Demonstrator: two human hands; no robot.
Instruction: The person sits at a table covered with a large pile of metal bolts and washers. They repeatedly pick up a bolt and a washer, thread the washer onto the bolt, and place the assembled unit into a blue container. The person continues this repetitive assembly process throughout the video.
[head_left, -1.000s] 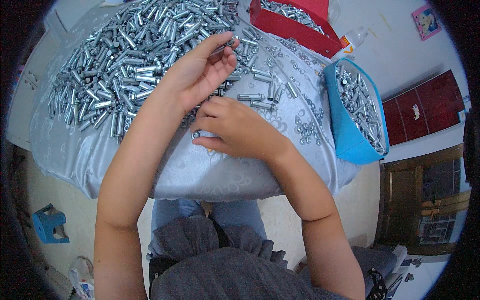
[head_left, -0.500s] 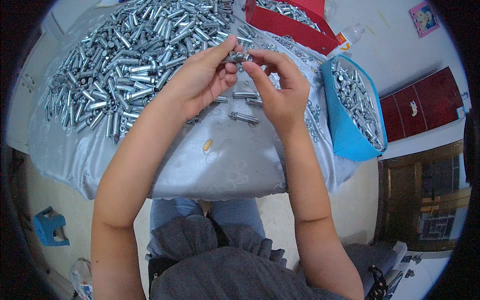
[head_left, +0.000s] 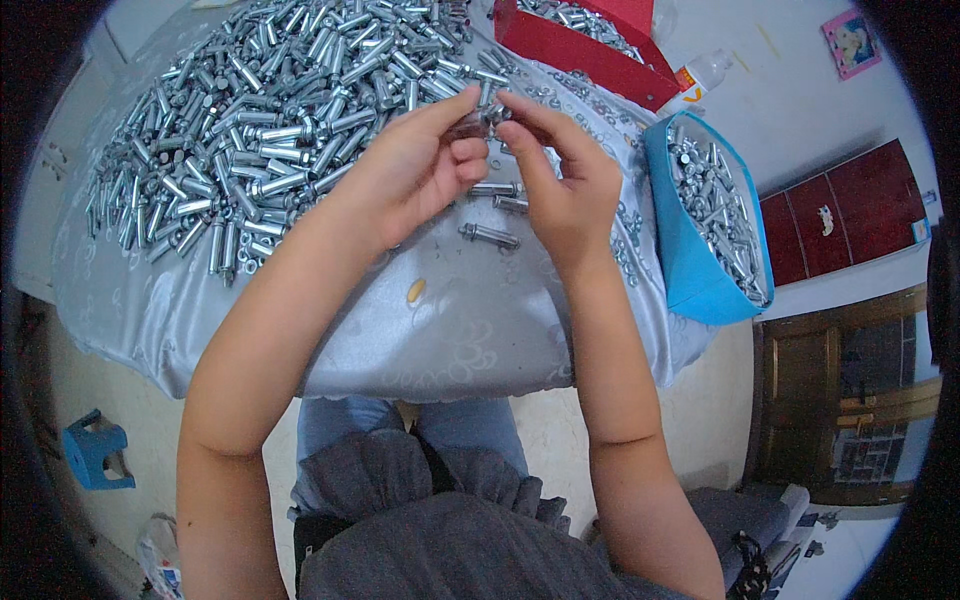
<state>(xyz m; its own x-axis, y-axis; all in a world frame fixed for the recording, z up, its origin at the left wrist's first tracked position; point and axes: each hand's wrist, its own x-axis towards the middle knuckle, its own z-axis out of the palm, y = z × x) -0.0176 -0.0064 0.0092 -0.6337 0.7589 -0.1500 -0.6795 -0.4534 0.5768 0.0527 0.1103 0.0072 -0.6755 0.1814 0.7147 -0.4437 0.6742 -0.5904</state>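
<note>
Over the far part of the table, my left hand (head_left: 415, 160) is closed round a silver expansion bolt (head_left: 474, 126), mostly hidden by the fingers. My right hand (head_left: 570, 180) pinches the right end of this bolt between thumb and forefinger, where a small nut-like piece shows. The two hands nearly touch at the fingertips. Below them a loose expansion bolt (head_left: 490, 236) lies on the silvery tablecloth (head_left: 440, 340), with two more partly behind my right hand. A big heap of expansion bolts (head_left: 290, 130) spreads out on the left.
A blue fabric bin (head_left: 700, 295) full of bolts stands at the right. Behind it are a red box (head_left: 590, 65) of metal parts and a plastic bottle (head_left: 708, 68). Small washers or nuts (head_left: 628, 235) lie beside the bin. A yellowish piece (head_left: 416, 291) rests near the front.
Both hands stay together on the bolt, with small finger shifts. The left fingers have curled further over it, and the right fingertips have moved slightly at its end.
</note>
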